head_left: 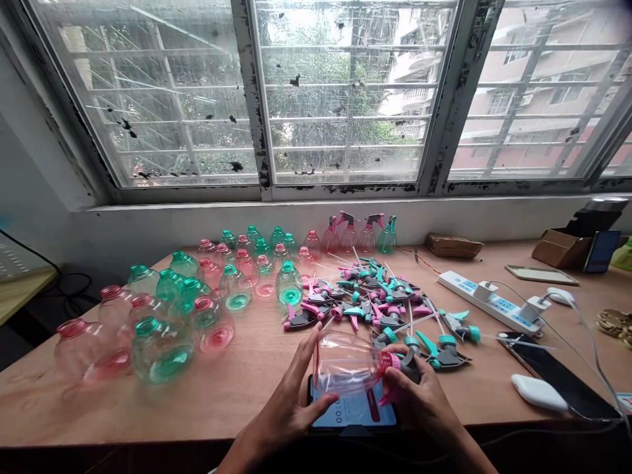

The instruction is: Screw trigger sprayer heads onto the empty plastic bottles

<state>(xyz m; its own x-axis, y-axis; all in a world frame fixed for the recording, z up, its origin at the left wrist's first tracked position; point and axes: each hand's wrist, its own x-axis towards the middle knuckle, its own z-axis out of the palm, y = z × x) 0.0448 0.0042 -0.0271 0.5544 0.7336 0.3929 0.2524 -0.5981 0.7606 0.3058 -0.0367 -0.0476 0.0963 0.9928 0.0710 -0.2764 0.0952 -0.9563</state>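
A clear pink spray bottle [345,361] lies sideways in the air between my hands, above a lit phone [345,411] at the table's front edge. My left hand [291,392] grips the base end, thumb below and fingers behind. My right hand [419,388] is closed around the pink collar and grey trigger head at the neck. Just beyond my hands lies a heap of pink, teal and grey spray heads [375,299] with white tubes. To the left stand several open pink and green bottles, among them a green bottle [162,352] and a pink bottle [212,322].
Bottles with spray heads fitted [348,232] stand by the wall under the window. On the right are a white power strip [488,303] with cables, a dark tablet-like device [557,375], a white mouse-shaped object [539,393] and a cardboard box [563,249].
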